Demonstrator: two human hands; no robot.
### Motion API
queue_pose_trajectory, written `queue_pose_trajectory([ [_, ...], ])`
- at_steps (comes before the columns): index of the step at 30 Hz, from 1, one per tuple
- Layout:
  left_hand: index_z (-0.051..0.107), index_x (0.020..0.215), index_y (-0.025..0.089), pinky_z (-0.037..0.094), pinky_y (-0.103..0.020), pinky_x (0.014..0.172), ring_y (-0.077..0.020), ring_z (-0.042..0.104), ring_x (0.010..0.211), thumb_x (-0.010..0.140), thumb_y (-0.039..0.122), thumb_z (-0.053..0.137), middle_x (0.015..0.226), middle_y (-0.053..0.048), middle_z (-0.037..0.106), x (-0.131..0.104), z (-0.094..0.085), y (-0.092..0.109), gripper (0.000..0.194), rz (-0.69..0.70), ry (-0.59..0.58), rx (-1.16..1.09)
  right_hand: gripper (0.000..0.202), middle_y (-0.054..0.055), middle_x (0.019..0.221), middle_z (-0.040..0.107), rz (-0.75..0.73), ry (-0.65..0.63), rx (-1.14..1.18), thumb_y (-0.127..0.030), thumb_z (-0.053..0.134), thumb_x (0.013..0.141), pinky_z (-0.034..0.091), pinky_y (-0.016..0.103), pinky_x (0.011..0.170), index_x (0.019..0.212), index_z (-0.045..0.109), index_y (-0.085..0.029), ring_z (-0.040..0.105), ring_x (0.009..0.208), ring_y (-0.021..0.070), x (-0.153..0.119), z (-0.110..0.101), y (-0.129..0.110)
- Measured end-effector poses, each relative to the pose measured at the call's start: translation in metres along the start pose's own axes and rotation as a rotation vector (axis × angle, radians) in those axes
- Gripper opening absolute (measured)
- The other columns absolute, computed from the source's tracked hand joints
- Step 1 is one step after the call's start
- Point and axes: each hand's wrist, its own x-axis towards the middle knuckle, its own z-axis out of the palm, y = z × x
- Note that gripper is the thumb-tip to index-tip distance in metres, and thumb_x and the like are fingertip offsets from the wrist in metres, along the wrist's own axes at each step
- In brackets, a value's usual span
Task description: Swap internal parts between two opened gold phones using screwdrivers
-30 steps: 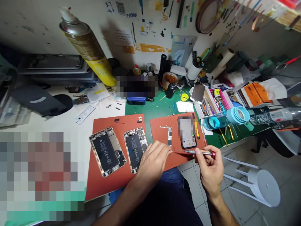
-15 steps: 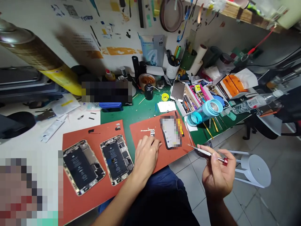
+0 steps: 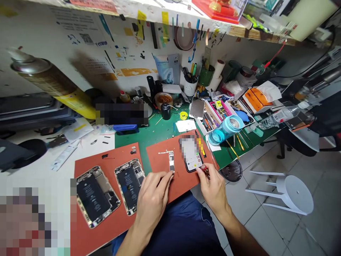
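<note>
My left hand (image 3: 153, 193) is closed, with its fingertips pinched at the lower end of a narrow phone circuit board (image 3: 171, 160) on the right red mat (image 3: 183, 186). In my right hand (image 3: 214, 186) is a small screwdriver (image 3: 204, 167); its red end shows and the rest is hidden by my fingers. Just above that hand lies a lit smartphone (image 3: 194, 165), partly blurred. On the left red mat (image 3: 106, 233), two opened phones lie with their black batteries showing: one phone (image 3: 93, 197) farther left, the other phone (image 3: 127, 185) partly covered by my left hand.
A blue water bottle (image 3: 226, 129) lies tilted by the tool trays (image 3: 210, 119). A black pot (image 3: 165, 111) and a yellow-lidded tin (image 3: 183, 115) stand farther back. A spray can (image 3: 58, 87) leans at left; a white stool (image 3: 295, 193) is on the floor at right.
My right hand has come left and down over the mat with the screwdriver. My left hand has drawn back toward me, uncovering more of the circuit board. The view has tilted upward.
</note>
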Motion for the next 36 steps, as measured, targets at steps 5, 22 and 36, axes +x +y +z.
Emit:
queue_pose_trajectory([
  [5, 0.069, 0.137, 0.019, 0.051, -0.039, 0.086, -0.0227, 0.067, 0.089, 0.103, 0.007, 0.067, 0.106, -0.009, 0.077, -0.033, -0.018, -0.006, 0.036, 0.033, 0.087, 0.014, 0.047, 0.016, 0.114, 0.074, -0.055, 0.090, -0.272, -0.060, 0.061, 0.109, 0.062, 0.035, 0.068, 0.124, 0.061, -0.016, 0.079, 0.089, 0.0277, -0.003, 0.023, -0.004],
  [22, 0.072, 0.128, 0.020, 0.054, -0.042, 0.085, -0.0247, 0.070, 0.089, 0.097, -0.001, 0.070, 0.106, -0.010, 0.079, -0.060, -0.015, -0.027, 0.038, 0.009, 0.201, -0.005, 0.034, 0.015, 0.108, 0.077, -0.089, 0.129, -0.479, -0.047, 0.058, 0.107, 0.056, 0.033, 0.061, 0.120, 0.057, -0.016, 0.079, 0.084, 0.0280, 0.010, 0.031, 0.026],
  [36, 0.072, 0.122, 0.016, 0.055, -0.037, 0.083, -0.0209, 0.070, 0.090, 0.096, -0.002, 0.072, 0.101, -0.009, 0.078, -0.066, -0.031, -0.017, 0.031, 0.003, 0.291, -0.058, 0.039, 0.007, 0.096, 0.072, -0.043, 0.044, 0.138, -0.043, 0.050, 0.116, 0.055, 0.030, 0.075, 0.092, 0.072, -0.022, 0.069, 0.083, 0.0190, -0.013, -0.043, -0.010],
])
